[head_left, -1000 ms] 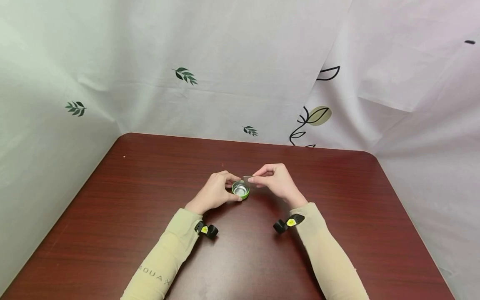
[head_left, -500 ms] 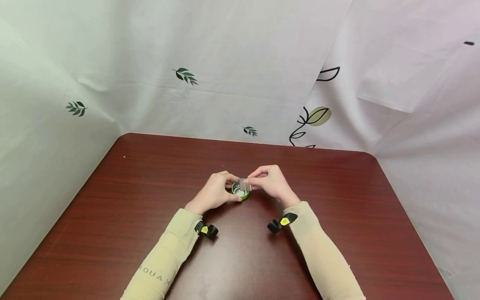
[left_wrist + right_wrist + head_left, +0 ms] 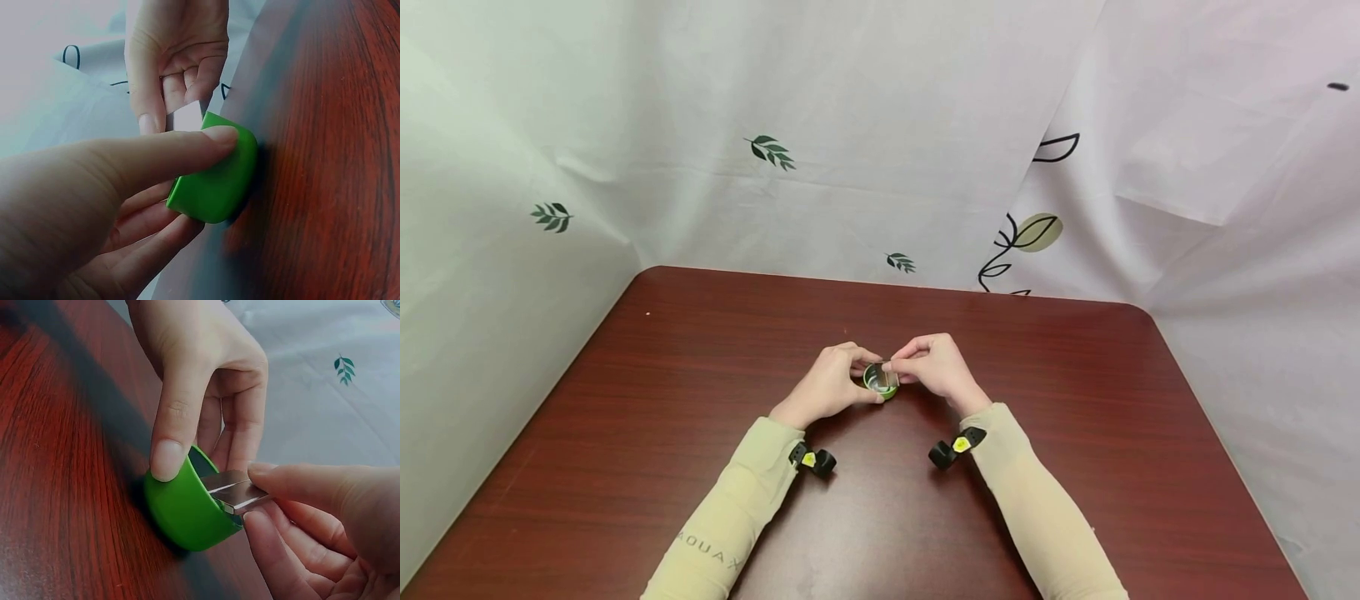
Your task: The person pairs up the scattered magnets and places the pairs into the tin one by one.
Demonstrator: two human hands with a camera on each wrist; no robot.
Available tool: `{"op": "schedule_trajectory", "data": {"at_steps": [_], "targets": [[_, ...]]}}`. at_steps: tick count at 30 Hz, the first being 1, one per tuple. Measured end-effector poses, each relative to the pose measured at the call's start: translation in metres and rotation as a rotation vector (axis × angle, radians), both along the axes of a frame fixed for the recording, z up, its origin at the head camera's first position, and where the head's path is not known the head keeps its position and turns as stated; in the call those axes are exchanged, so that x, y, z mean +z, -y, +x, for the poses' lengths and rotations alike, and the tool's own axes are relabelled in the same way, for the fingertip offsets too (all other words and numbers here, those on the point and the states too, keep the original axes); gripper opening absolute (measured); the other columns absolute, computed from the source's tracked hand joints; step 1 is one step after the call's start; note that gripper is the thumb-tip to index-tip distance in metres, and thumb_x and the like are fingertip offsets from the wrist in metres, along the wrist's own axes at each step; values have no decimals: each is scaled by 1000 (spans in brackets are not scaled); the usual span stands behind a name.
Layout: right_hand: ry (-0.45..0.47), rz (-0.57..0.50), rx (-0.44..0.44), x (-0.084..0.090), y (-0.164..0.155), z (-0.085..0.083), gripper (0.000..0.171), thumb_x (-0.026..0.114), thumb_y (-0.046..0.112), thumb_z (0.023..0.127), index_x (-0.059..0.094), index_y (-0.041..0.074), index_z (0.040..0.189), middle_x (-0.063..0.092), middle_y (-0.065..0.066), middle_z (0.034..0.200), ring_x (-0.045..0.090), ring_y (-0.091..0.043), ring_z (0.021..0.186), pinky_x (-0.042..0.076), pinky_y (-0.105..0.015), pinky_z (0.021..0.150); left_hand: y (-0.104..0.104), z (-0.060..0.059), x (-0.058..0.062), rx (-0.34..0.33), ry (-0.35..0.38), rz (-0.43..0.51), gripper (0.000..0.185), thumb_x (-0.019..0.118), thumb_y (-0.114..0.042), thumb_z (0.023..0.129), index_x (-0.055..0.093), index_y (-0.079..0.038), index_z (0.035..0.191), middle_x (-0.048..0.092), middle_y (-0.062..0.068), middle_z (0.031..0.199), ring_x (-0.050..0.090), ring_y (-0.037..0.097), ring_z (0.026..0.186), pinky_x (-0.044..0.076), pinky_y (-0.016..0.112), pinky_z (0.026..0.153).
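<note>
A small round green tin [image 3: 874, 387], silvery inside, stands on the table with its open side up. My left hand [image 3: 824, 385] grips it from the left, thumb [image 3: 215, 139] on the near side and fingers on the far side. My right hand [image 3: 942, 368] pinches a flat, shiny rectangular metal piece [image 3: 234, 489] between thumb and fingertips. A line crosses its face. In the right wrist view the piece tilts over the tin's rim, its far end inside the mouth. The tin's bottom is hidden in both wrist views.
The dark red wooden table [image 3: 737, 317] has rounded far corners. White cloth [image 3: 850, 125] with leaf prints hangs behind it and at the sides. Each wrist wears a black strap camera [image 3: 823, 463] over a pale sleeve [image 3: 722, 508].
My right hand has moved left and slightly toward me, bringing the metal piece from beside the far right rim to over the tin's mouth and down. The left hand and tin stay put.
</note>
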State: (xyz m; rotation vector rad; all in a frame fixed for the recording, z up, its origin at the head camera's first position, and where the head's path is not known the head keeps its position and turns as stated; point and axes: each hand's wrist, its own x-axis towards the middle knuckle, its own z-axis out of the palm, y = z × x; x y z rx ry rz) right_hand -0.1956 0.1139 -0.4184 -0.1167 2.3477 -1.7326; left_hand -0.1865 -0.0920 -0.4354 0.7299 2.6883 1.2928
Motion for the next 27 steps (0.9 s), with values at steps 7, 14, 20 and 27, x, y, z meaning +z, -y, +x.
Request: {"op": "schedule_trajectory", "data": {"at_steps": [7, 14, 20, 27], "targets": [[-55, 137, -23, -3, 1, -1, 13, 90, 11, 78, 79, 5, 81, 73, -5, 72, 66, -16, 60, 58, -29, 60, -2, 0, -1, -6, -20, -1, 54, 96, -13, 70, 73, -3, 117, 65, 2, 104, 70, 17, 95, 57, 25, 83], [-61, 255, -23, -10, -2, -2, 21, 92, 20, 75, 75, 10, 83, 70, -2, 69, 63, -17, 60, 51, -28, 55, -2, 0, 0, -4, -10, 9, 53, 96, -13, 70, 73, -3, 117, 65, 2, 103, 70, 17, 96, 57, 26, 84], [-52, 242, 4, -14, -3, -2, 19, 90, 21, 78, 78, 8, 85, 72, -2, 71, 66, -17, 61, 53, -28, 56, -2, 0, 0, -2, 9, 5, 53, 96, -14, 71, 73, -5, 118, 65, 1, 104, 69, 16, 97, 56, 25, 85], [-56, 245, 16, -16, -1, -1, 16, 90, 18, 79, 78, 8, 84, 72, -2, 71, 68, -18, 62, 56, -29, 58, -1, 0, -2, 3, 17, -8, 53, 95, -15, 71, 73, -6, 119, 65, 1, 105, 69, 16, 98, 56, 25, 85]]}}
